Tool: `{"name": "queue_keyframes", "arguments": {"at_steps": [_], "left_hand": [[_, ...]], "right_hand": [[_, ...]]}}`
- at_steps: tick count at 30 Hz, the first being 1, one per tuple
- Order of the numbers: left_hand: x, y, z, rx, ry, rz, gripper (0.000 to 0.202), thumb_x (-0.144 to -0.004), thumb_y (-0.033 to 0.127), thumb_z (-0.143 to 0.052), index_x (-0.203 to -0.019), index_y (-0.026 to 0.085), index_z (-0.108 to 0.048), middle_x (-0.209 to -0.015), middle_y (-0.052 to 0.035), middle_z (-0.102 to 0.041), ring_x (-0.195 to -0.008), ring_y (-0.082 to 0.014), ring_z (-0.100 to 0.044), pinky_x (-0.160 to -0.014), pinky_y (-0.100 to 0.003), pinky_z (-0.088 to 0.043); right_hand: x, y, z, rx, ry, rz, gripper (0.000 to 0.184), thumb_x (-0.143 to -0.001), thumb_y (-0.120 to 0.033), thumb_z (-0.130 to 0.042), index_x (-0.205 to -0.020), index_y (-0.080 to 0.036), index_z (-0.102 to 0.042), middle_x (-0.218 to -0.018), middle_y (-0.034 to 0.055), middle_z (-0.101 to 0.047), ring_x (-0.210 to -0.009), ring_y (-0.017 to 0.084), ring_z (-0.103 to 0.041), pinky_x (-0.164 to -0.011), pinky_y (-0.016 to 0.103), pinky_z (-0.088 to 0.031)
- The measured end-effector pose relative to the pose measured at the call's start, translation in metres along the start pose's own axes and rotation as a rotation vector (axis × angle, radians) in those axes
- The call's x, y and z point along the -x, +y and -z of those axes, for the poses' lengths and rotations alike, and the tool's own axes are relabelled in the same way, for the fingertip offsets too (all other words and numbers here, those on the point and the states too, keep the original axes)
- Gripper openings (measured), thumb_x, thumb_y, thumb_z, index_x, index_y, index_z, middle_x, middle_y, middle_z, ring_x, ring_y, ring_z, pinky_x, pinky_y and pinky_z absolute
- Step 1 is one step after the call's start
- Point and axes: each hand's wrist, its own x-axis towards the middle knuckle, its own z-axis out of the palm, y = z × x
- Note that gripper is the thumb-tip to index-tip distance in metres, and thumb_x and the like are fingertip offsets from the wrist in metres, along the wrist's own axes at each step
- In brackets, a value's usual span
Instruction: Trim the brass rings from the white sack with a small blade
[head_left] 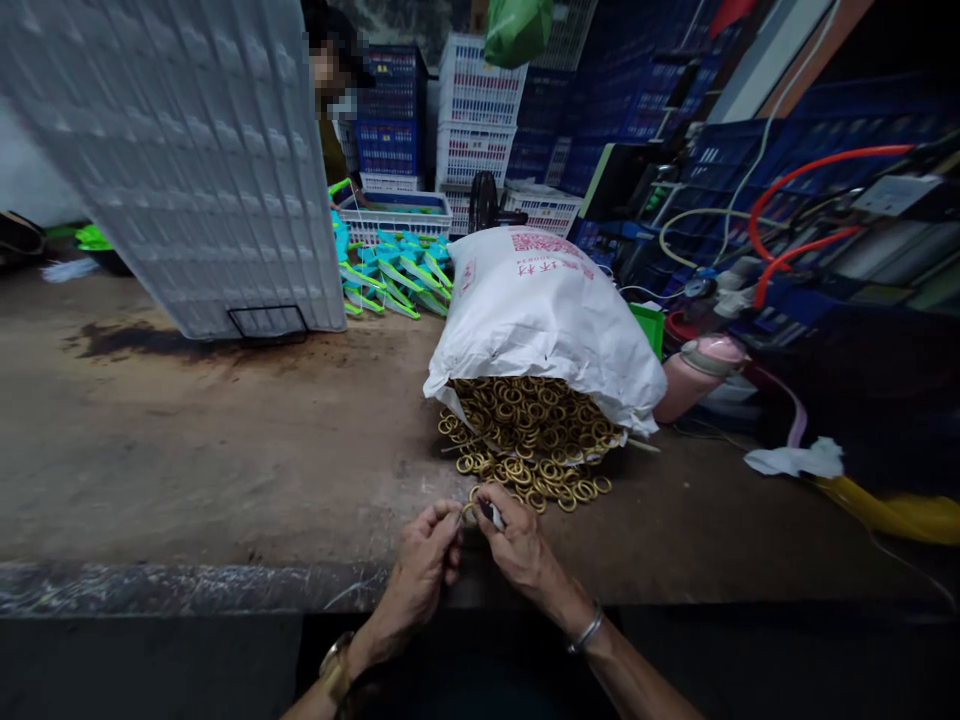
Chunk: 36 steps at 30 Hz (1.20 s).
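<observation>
Close to the table's front edge, my left hand (pixel 422 560) is closed in a pinch at a brass-coloured ring (pixel 469 507). Beside it, my right hand (pixel 519 545) is closed round a small black-and-white object (pixel 491 514), whose kind I cannot make out. The ring stands between the fingertips of both hands, partly hidden by them. Just beyond, a heap of loose brass-coloured rings (pixel 536 470) spills from the open mouth of a white woven sack (pixel 525 310) lying on its side.
A tall translucent ribbed plastic panel (pixel 202 180) stands on the worktable (pixel 225 450) at left. Turquoise and green hangers (pixel 397 270) lie behind the sack. A pink bottle (pixel 701 375) and red hoses (pixel 780 190) are at right. A person (pixel 334 130) is behind the panel; stacked crates (pixel 480 110) stand behind.
</observation>
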Motion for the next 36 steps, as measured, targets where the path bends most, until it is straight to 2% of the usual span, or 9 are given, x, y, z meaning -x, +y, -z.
{"name": "queue_keyframes", "arguments": {"at_steps": [5,9,12,15,17,21,24,29,36], "left_hand": [[-0.001,-0.006,0.004,-0.167,0.027,-0.098,0.029,-0.073,0.044,-0.06,-0.069,0.017,-0.051,-0.049,0.0083,-0.038,-0.039,-0.004,-0.029,-0.037,-0.016,-0.022],[0.001,-0.006,0.005,-0.341,0.003,-0.286,0.025,-0.075,0.039,-0.059,-0.067,0.015,-0.056,-0.06,0.0036,-0.049,-0.051,-0.0065,-0.04,-0.048,-0.017,-0.032],[0.004,-0.005,0.004,-0.362,-0.043,-0.222,0.024,-0.077,0.039,-0.055,-0.071,0.016,-0.055,-0.058,0.004,-0.048,-0.048,-0.0063,-0.039,-0.046,-0.018,-0.032],[0.008,-0.003,0.003,-0.313,-0.062,-0.04,0.027,-0.077,0.044,-0.053,-0.072,0.018,-0.05,-0.051,0.0072,-0.041,-0.039,-0.005,-0.032,-0.037,-0.017,-0.025],[0.01,-0.002,0.002,-0.265,-0.087,-0.007,0.027,-0.076,0.045,-0.054,-0.072,0.018,-0.048,-0.053,0.0074,-0.041,-0.039,-0.0044,-0.031,-0.036,-0.016,-0.024],[0.012,-0.003,0.001,-0.138,-0.125,-0.02,0.027,-0.078,0.044,-0.054,-0.074,0.018,-0.047,-0.056,0.0076,-0.042,-0.039,-0.0027,-0.031,-0.036,-0.014,-0.023],[0.013,-0.004,0.001,-0.092,-0.103,-0.046,0.027,-0.079,0.044,-0.053,-0.074,0.019,-0.045,-0.059,0.0071,-0.044,-0.04,-0.0025,-0.032,-0.036,-0.014,-0.023],[0.014,-0.004,0.0,-0.076,-0.094,-0.072,0.027,-0.079,0.044,-0.054,-0.078,0.019,-0.043,-0.061,0.0071,-0.044,-0.041,-0.0023,-0.032,-0.037,-0.014,-0.022],[0.016,-0.001,-0.003,-0.13,-0.047,-0.075,0.035,-0.074,0.051,-0.055,-0.077,0.02,-0.041,-0.056,0.0087,-0.043,-0.039,-0.0022,-0.032,-0.036,-0.013,-0.022]], "right_hand": [[-0.001,-0.016,0.001,-0.168,-0.064,-0.104,0.015,-0.083,-0.031,-0.043,-0.079,-0.02,-0.052,-0.069,-0.002,-0.052,-0.063,0.011,-0.047,-0.059,0.021,-0.036],[-0.002,-0.018,0.001,-0.359,-0.144,-0.26,0.024,-0.083,-0.038,-0.041,-0.069,-0.019,-0.048,-0.056,-0.0051,-0.043,-0.054,0.01,-0.04,-0.052,0.02,-0.033],[0.0,-0.017,-0.001,-0.434,-0.157,-0.31,0.025,-0.081,-0.039,-0.042,-0.067,-0.019,-0.046,-0.054,-0.0058,-0.042,-0.053,0.009,-0.038,-0.052,0.021,-0.033],[0.002,-0.017,-0.001,-0.365,-0.092,-0.283,0.022,-0.079,-0.035,-0.046,-0.064,-0.018,-0.046,-0.055,-0.0056,-0.041,-0.055,0.009,-0.038,-0.052,0.021,-0.031],[0.002,-0.018,-0.001,-0.341,-0.082,-0.256,0.022,-0.079,-0.034,-0.045,-0.063,-0.018,-0.046,-0.055,-0.0052,-0.042,-0.055,0.01,-0.039,-0.053,0.021,-0.032],[0.002,-0.015,0.0,-0.341,-0.094,-0.246,0.026,-0.083,-0.036,-0.039,-0.065,-0.019,-0.047,-0.054,-0.0043,-0.045,-0.054,0.01,-0.043,-0.054,0.021,-0.034],[0.005,-0.011,0.001,-0.145,-0.036,-0.209,0.019,-0.082,-0.03,-0.038,-0.071,-0.019,-0.05,-0.059,-0.0019,-0.05,-0.057,0.012,-0.044,-0.055,0.022,-0.032],[0.015,-0.015,0.002,0.148,-0.203,-0.066,0.021,-0.07,-0.01,-0.04,-0.081,-0.019,-0.055,-0.067,0.0009,-0.058,-0.06,0.013,-0.048,-0.056,0.022,-0.028],[0.015,-0.025,0.005,0.31,-0.263,-0.037,0.028,-0.065,-0.006,-0.038,-0.083,-0.019,-0.055,-0.069,0.0021,-0.06,-0.06,0.013,-0.048,-0.056,0.024,-0.024]]}}
